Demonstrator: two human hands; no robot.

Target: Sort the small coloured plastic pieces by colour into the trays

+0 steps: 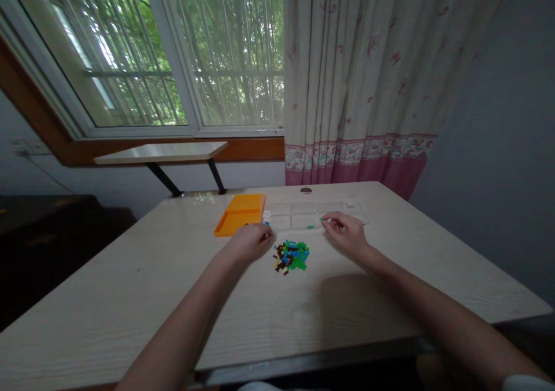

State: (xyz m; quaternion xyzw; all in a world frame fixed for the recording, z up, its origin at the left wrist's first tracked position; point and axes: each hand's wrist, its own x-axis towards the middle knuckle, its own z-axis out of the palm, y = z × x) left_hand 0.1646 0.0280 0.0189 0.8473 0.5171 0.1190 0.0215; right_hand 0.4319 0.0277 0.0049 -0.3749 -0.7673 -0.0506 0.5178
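Note:
My right hand (348, 232) pinches a small green building block (322, 219) between thumb and fingertips, over the near edge of the clear compartment tray (289, 227). Another green block (311, 227) lies in that tray, left of my right fingers. My left hand (255, 238) is closed with its fingers curled, beside the orange tray (239, 211); whether anything is in it is hidden. A blue block (267, 224) shows just beyond the left fingers, at the clear tray's left end. Between my hands lies a pile of small blocks (292, 255) in green, blue, brown and yellow.
The pale wooden table (173, 287) reaches to the window wall. A small raised shelf (162, 152) on black legs stands at the back left. A dark round piece (306, 190) sits at the far edge, before the curtain (347, 90).

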